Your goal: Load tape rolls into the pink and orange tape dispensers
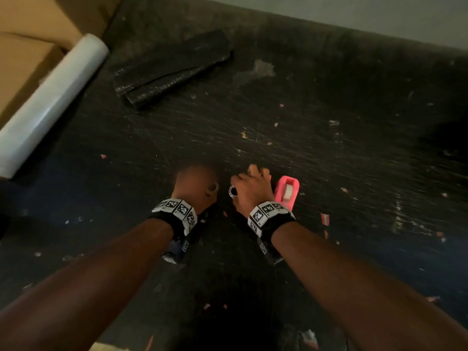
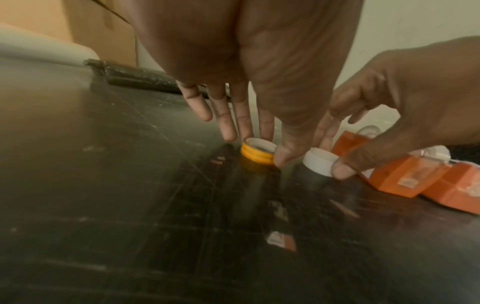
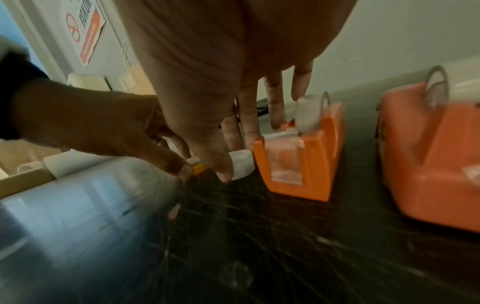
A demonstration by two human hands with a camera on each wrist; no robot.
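On the scratched black table (image 1: 329, 148) my left hand (image 1: 200, 178) pinches a small orange tape core (image 2: 258, 152) between thumb and fingertips. Beside it my right hand (image 1: 249, 177) pinches a white tape core (image 2: 319, 161) that stands on the table. The white core (image 3: 242, 164) touches the front of an orange dispenser (image 3: 301, 156) carrying a clear tape roll (image 3: 311, 113). The pink dispenser (image 1: 287, 191), also with a roll in it, stands just right of my right hand. In the head view my right hand hides the orange dispenser.
A roll of clear stretch film (image 1: 50, 102) lies at the left against cardboard boxes (image 1: 25, 46). A folded black sheet (image 1: 172, 69) lies at the back. Paper scraps litter the table, and a pale wall (image 1: 354, 11) runs behind it.
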